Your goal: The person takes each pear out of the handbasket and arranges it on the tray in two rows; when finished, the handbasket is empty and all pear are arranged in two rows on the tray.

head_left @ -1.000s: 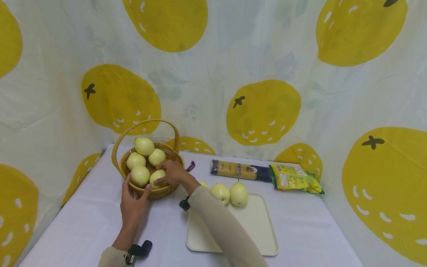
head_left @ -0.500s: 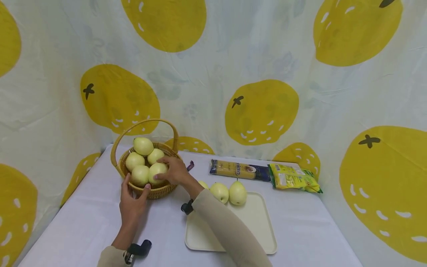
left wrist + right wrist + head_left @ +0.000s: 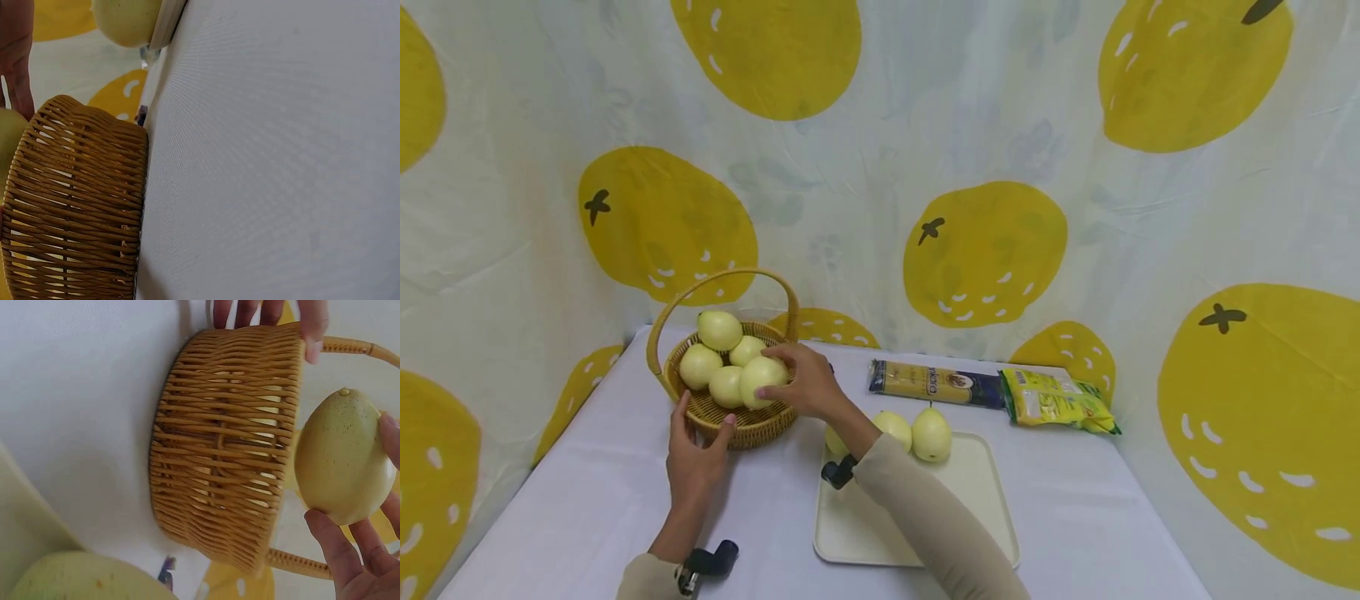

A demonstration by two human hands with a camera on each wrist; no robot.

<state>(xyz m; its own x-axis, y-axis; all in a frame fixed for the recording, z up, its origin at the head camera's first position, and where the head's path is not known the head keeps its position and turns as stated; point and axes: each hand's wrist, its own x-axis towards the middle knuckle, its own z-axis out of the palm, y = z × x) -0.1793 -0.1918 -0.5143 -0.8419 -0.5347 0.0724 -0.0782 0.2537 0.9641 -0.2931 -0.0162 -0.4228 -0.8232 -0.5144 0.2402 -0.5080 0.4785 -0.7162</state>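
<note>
A wicker basket (image 3: 760, 432) with a tall arched handle stands at the left of the table with several pale yellow pears (image 3: 720, 331) in it. My left hand (image 3: 696, 471) grips its near rim, thumb at the edge, as the right wrist view also shows. With fingertips and thumb, my right hand (image 3: 808, 379) holds a pear (image 3: 763, 382) over the basket's right side. In the right wrist view this held pear (image 3: 344, 456) is raised past the rim, stem end exposed.
Right of the basket lies a cream tray (image 3: 940, 508) with pears (image 3: 931, 434) along its far edge, partly behind my right arm. Farther back are a spaghetti pack (image 3: 936, 382) and a yellow-green packet (image 3: 1058, 402). A patterned curtain (image 3: 835, 233) closes off the back.
My right hand has raised the pear out of the basket's near right side and shifted slightly right. A neighbouring pear has rolled inward. My left hand keeps its grip on the rim.
</note>
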